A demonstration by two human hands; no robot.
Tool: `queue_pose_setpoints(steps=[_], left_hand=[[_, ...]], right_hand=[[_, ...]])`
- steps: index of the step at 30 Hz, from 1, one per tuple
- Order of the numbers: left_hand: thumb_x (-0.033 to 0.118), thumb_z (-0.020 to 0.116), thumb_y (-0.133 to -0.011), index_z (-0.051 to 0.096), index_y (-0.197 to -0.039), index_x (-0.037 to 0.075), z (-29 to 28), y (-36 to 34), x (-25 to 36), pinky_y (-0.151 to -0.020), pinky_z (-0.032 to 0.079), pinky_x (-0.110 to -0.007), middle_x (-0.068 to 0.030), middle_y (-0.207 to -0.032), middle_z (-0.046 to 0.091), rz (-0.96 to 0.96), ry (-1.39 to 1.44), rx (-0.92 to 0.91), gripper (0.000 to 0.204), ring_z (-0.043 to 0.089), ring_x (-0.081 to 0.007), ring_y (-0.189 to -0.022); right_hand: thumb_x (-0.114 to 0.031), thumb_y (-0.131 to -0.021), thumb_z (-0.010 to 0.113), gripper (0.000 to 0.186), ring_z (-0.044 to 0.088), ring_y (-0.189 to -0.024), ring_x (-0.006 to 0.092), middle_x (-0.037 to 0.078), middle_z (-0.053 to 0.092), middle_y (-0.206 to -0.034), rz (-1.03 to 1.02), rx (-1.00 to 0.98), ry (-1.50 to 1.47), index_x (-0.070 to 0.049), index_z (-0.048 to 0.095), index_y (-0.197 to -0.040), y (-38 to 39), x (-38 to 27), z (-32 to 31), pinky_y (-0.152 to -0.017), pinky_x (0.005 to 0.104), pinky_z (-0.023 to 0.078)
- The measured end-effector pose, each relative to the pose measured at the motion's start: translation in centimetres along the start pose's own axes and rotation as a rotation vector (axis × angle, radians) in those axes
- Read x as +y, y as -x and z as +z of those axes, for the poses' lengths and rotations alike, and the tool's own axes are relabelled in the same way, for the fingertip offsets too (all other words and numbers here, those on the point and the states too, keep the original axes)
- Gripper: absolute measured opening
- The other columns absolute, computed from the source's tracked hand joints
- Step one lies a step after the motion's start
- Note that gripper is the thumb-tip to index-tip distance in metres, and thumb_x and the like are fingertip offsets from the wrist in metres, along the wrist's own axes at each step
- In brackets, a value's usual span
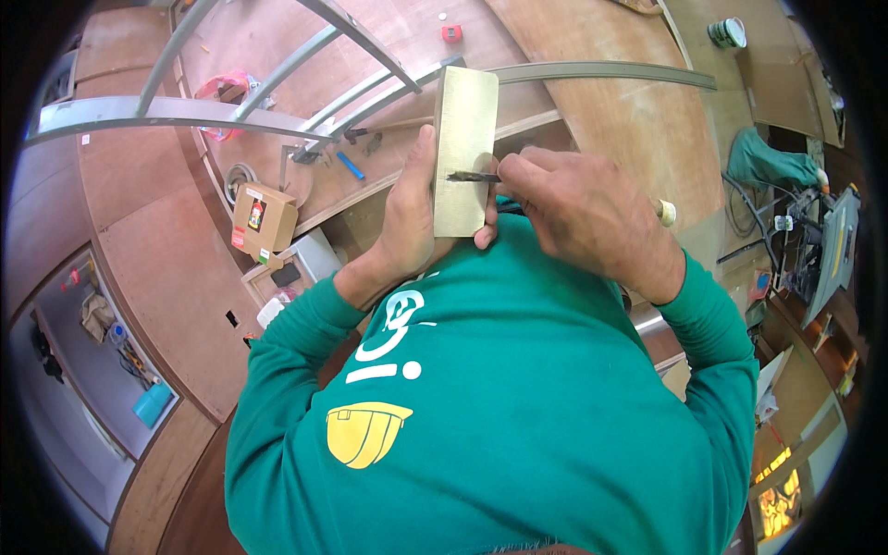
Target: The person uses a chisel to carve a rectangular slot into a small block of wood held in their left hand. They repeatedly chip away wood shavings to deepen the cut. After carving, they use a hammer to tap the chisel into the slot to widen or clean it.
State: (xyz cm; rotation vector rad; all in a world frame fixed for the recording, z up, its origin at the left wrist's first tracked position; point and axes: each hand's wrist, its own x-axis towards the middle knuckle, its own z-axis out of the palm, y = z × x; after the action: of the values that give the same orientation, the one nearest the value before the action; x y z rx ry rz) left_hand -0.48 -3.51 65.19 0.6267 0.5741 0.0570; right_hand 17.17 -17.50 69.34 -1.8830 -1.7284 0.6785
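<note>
My left hand (407,217) is closed round a pale gold rectangular block (464,120), held upright in the picture with its broad face up, fingertips showing at its lower right edge. My right hand (578,208) is closed round a narrow metal-bladed tool, its dark flat blade (467,177) lying across the middle of the block's face. A light rounded handle end (665,212) sticks out beyond my right hand; the rest of the handle is hidden.
A metal ladder-like frame (287,55) lies over plywood panels (610,111). A red tape measure (451,33), cardboard box (248,227), blue bar (350,165) and metal can (726,32) lie around. A machine with hoses (777,213) stands right; an open compartment (153,402) is left.
</note>
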Motion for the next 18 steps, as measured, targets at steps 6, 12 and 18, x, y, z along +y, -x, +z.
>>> queue_pose_setpoints(steps=[6,12,18], left_hand=[[0.066,0.027,-0.117,0.059,-0.132,-0.001,1.0,0.3,-0.5,-0.061,0.058,-0.039,-0.0171,-0.104,0.066,0.02,0.079,0.059,0.076,0.066,-0.0253,-0.072],[0.065,0.026,-0.117,0.059,-0.132,-0.001,0.3,0.2,-0.4,-0.062,0.058,-0.04,-0.0162,-0.104,0.065,0.015,0.055,0.015,0.076,0.067,-0.0248,-0.076],[0.066,0.025,-0.117,0.06,-0.132,-0.001,-0.1,0.0,-0.5,-0.063,0.058,-0.04,-0.017,-0.1,0.067,-0.006,0.09,0.013,0.077,0.067,-0.0253,-0.074]], right_hand=[[-0.004,-0.093,0.072,0.016,0.069,-0.084,0.0402,0.014,0.066,-0.09,0.022,-0.019,-0.062,-0.006,0.06,-0.102,0.4,-0.4,-0.7,-0.068,0.0502,0.053],[-0.004,-0.095,0.069,0.013,0.07,-0.084,0.0396,0.014,0.067,-0.092,0.023,-0.026,-0.075,-0.007,0.061,-0.105,0.2,-0.2,-0.4,-0.069,0.0504,0.054],[-0.006,-0.095,0.064,0.018,0.074,-0.088,0.0379,0.012,0.072,-0.097,0.04,-0.074,0.005,-0.008,0.065,-0.113,-0.1,-0.4,-0.4,-0.073,0.0496,0.06]])
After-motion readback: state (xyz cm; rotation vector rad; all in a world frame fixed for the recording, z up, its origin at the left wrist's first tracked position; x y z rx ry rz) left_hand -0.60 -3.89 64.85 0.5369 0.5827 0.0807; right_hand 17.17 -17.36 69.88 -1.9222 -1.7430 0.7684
